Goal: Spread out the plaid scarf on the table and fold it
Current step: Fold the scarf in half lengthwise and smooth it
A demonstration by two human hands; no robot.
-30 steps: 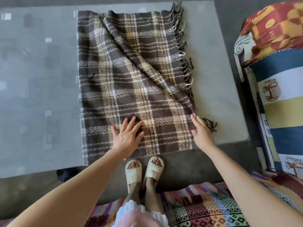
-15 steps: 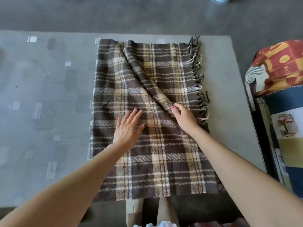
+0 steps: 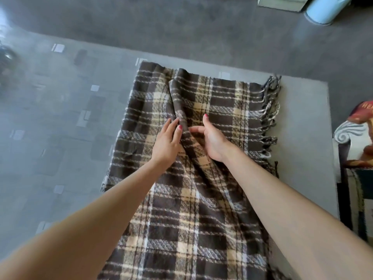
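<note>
On the grey glass table [image 3: 60, 118], above dark grey floor, the plaid scarf [image 3: 201, 199] lies lengthwise, fringe toward the right edge. Left hand [image 3: 167, 142] and right hand [image 3: 212, 138] pinch 1 raised crease between them at mid-scarf.

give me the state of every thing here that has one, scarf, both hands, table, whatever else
brown and cream plaid woven scarf: lying on the table, not flat, a raised ridge runs down its middle
twisted fringe: along the scarf's right edge, splayed loose
left hand: fingers together against the ridge
right hand: thumb and fingers gathering the ridge
grey glass-topped table: partly covered by the scarf
</note>
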